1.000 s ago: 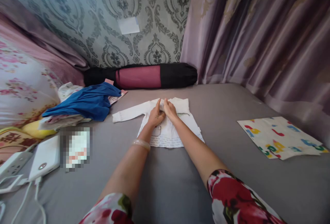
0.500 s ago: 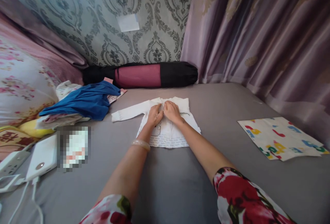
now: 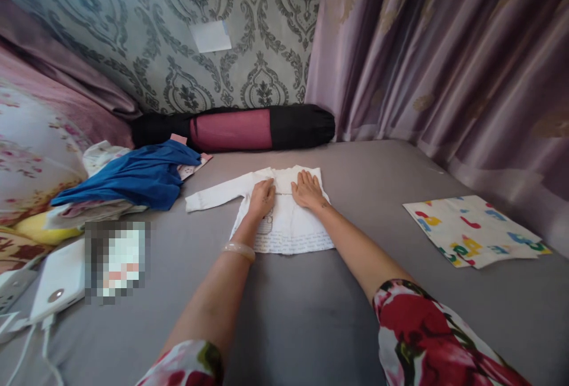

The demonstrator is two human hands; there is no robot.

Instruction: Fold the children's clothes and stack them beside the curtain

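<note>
A small white long-sleeved shirt [image 3: 284, 229] lies flat on the grey bed [image 3: 302, 315], its left sleeve stretched out toward the left. My left hand [image 3: 261, 196] rests palm down on the shirt's upper left part, fingers stretched flat. My right hand [image 3: 307, 189] lies flat on the upper right part near the collar, fingers spread. A pale bangle sits on my left wrist. Neither hand holds anything.
A blue garment [image 3: 133, 175] tops a heap of clothes at left. A black and maroon roll bag [image 3: 235, 128] lies against the wall. A folded cloth with coloured letters [image 3: 473, 229] lies at right. White chargers and cables [image 3: 48, 285] sit front left. Purple curtains hang at right.
Both hands were close together at the shirt's collar with fingers curled; now they have slid apart and lie flat on the shirt.
</note>
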